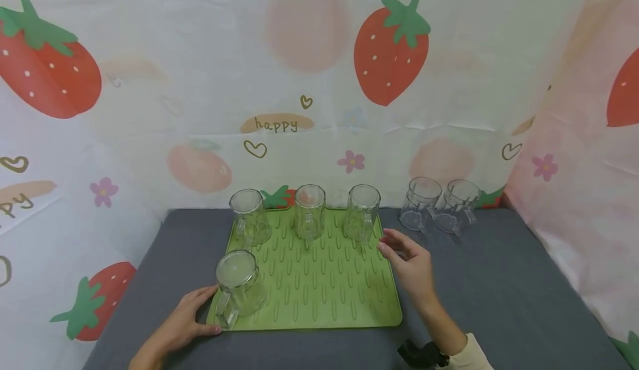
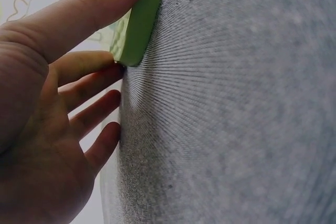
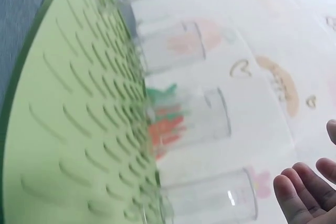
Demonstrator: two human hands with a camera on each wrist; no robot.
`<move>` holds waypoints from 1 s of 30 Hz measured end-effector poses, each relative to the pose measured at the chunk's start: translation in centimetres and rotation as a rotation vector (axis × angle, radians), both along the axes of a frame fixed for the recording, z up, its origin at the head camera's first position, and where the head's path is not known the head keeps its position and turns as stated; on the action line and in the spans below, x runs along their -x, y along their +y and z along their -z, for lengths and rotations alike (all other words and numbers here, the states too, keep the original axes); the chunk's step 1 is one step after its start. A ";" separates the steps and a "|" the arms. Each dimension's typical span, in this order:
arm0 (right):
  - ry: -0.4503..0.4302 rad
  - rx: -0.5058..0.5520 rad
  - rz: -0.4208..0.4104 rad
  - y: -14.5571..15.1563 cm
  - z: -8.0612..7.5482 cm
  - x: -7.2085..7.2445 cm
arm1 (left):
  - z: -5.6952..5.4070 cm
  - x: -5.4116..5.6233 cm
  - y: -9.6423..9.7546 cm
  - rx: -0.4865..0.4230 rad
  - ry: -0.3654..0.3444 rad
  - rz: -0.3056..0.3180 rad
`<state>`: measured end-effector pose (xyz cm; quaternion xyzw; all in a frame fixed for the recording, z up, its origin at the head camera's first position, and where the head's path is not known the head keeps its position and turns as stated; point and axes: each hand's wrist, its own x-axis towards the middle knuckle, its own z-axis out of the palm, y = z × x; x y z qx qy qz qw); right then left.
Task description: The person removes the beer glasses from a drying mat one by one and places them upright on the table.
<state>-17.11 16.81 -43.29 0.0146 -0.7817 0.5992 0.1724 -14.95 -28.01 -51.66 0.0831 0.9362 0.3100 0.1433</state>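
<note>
My left hand (image 1: 187, 317) rests at the near left corner of a green ridged mat (image 1: 319, 312), its thumb on the mat's edge in the left wrist view. Right beside that hand, a clear glass mug (image 1: 244, 292) stands on the mat with its handle toward the front. Along the back of the mat stand a left mug (image 1: 255, 223), a middle mug (image 1: 310, 217) and a right mug (image 1: 360, 219). My right hand (image 1: 411, 264) hovers by the mat's right edge, near the right mug, fingers loosely bent around nothing.
Two more clear glass mugs stand close together on the grey tabletop (image 1: 479, 287) at the back right: a nearer-left one (image 1: 419, 209) and a right one (image 1: 453, 212). A white strawberry-print curtain (image 1: 299, 81) rises behind the table and along both sides.
</note>
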 end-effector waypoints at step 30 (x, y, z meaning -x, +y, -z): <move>-0.133 0.075 -0.413 -9.1 1.5 -0.8 | -0.1 0.0 0.0 -0.015 -0.012 0.002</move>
